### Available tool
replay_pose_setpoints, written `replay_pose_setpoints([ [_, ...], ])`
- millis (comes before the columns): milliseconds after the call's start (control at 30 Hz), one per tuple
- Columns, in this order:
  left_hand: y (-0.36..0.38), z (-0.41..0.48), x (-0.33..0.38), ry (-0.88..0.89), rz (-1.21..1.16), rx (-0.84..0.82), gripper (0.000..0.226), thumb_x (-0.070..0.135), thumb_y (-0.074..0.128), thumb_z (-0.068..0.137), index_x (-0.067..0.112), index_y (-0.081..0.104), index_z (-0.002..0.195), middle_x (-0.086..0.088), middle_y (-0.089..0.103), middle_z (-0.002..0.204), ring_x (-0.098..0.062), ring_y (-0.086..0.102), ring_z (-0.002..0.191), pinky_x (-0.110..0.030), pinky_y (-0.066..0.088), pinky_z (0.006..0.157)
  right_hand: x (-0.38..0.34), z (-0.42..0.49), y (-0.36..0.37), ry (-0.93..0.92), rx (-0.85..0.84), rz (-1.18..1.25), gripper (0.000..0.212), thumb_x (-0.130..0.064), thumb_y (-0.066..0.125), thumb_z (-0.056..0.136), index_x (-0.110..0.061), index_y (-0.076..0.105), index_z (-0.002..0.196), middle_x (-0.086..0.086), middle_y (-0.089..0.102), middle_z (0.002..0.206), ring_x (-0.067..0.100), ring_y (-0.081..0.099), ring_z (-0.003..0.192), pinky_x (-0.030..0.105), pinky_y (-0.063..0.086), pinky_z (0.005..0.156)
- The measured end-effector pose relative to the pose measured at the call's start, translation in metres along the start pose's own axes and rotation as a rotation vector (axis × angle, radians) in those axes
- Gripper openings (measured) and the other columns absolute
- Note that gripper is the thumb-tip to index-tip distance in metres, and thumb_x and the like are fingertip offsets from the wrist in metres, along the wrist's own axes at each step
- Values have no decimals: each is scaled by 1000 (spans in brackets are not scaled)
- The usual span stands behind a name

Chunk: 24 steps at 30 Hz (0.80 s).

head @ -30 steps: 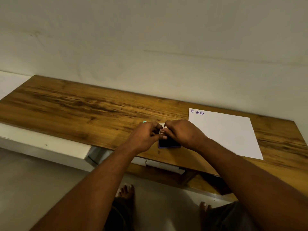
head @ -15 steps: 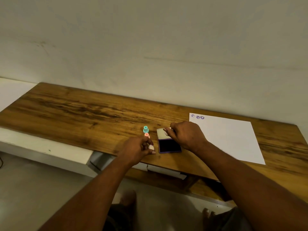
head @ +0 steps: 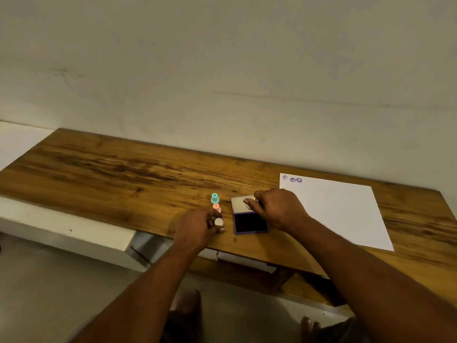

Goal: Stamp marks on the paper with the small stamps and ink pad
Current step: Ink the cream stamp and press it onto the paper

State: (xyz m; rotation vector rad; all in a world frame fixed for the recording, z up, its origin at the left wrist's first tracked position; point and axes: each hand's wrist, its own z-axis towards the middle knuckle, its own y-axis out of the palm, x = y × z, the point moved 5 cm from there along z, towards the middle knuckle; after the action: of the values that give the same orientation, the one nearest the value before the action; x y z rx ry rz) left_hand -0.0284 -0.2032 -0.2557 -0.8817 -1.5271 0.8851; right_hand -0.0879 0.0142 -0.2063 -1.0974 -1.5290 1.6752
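An open purple ink pad lies near the desk's front edge, its pale lid folded back. My right hand pinches a small white stamp above the lid. My left hand holds a small whitish stamp piece just left of the pad. A teal stamp and a pink stamp stand upright beyond my left hand. The white paper lies to the right, with three purple marks at its far left corner.
The wooden desk runs left against a plain wall. A white ledge sits lower at the left. My knees and feet show on the floor under the front edge.
My hands, joined over the ink pad a second ago, have parted. The left one moved left and down with its piece, uncovering the teal and pink stamps. The right stays over the lid.
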Motion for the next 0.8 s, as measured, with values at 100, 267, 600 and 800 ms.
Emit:
replay_pose_setpoints([
  [100, 1, 0, 0, -2, 23, 6, 39, 49, 78, 91, 42, 67, 128, 19, 62, 99, -2, 55, 91, -24, 40, 74, 0, -1, -1, -4, 4, -1, 55, -68, 37, 101, -23, 65, 113, 2, 75, 107, 19, 67, 92, 24, 40, 60],
  [267, 0, 1, 0, -3, 51, 10, 43, 51, 78, 90, 41, 67, 130, 20, 59, 95, -1, 53, 90, -24, 39, 72, 1, 1, 1, 9, -27, -14, 53, -67, 38, 101, -22, 62, 118, 3, 74, 111, 21, 68, 94, 27, 41, 64],
  [600, -18, 2, 40, 235, 57, 126, 52, 60, 75, 88, 38, 67, 135, 20, 61, 90, -2, 51, 88, -22, 40, 69, 8, -4, 6, 35, -3, 49, 49, -63, 27, 104, -23, 50, 120, 5, 74, 111, 22, 69, 94, 31, 57, 71],
  [800, 2, 7, 49, 252, 313, 57, 104, 89, 65, 70, 32, 47, 155, 8, 59, 147, -21, 46, 136, -44, 38, 108, -2, -3, 6, -52, 75, -66, 43, -53, 24, 109, -20, 49, 118, 7, 73, 99, 25, 67, 81, 37, 52, 63],
])
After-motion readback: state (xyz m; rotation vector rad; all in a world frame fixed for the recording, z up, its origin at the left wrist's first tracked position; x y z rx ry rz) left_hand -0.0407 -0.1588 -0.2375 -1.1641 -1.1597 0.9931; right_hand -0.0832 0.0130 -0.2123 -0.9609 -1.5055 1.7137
